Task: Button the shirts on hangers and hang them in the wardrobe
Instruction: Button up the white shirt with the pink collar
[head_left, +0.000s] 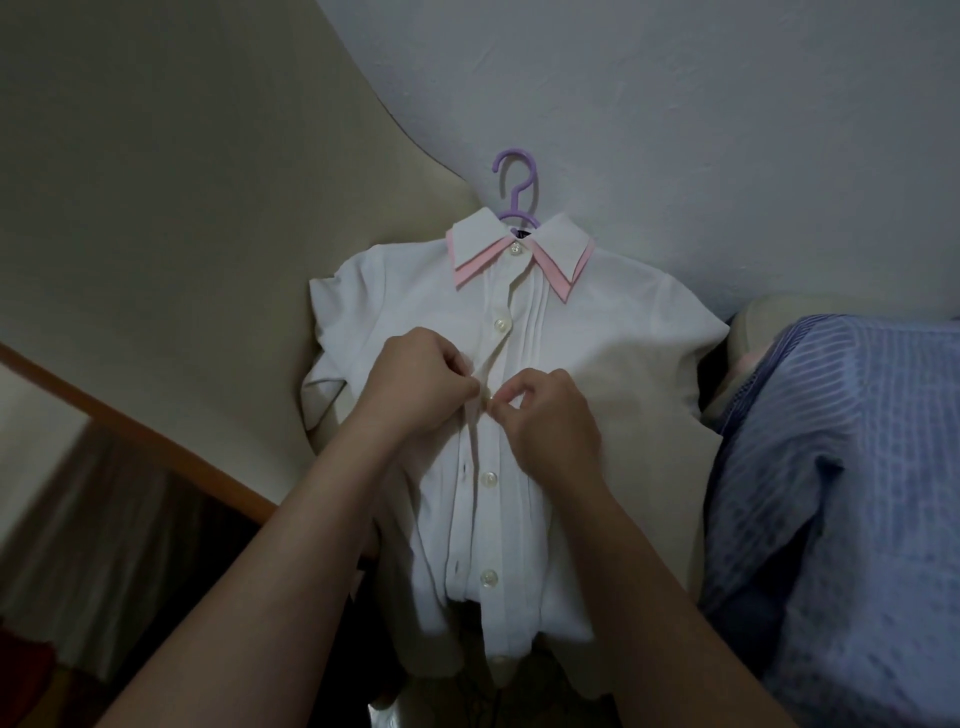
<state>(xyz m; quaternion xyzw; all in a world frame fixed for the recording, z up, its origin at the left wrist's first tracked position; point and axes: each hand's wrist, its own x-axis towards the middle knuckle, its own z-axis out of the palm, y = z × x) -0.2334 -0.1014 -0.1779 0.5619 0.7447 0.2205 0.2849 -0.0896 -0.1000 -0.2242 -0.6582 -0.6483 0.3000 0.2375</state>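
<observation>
— Any writing to read?
— None. Only a dark neck label (521, 232) inside the white shirt (597, 364) collar, too small to make out.
— Brands, numbers, signs?
— Nothing legible anywhere.

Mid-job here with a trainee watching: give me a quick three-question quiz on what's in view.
1. True or false: the hanger in the white shirt is purple.
2. The left hand and right hand pinch the shirt's front: A at the collar, B just below the second button, C at the hem?
3. Fill in: the blue shirt on the right is ____.
Key: 1 true; 2 B; 3 striped.
</observation>
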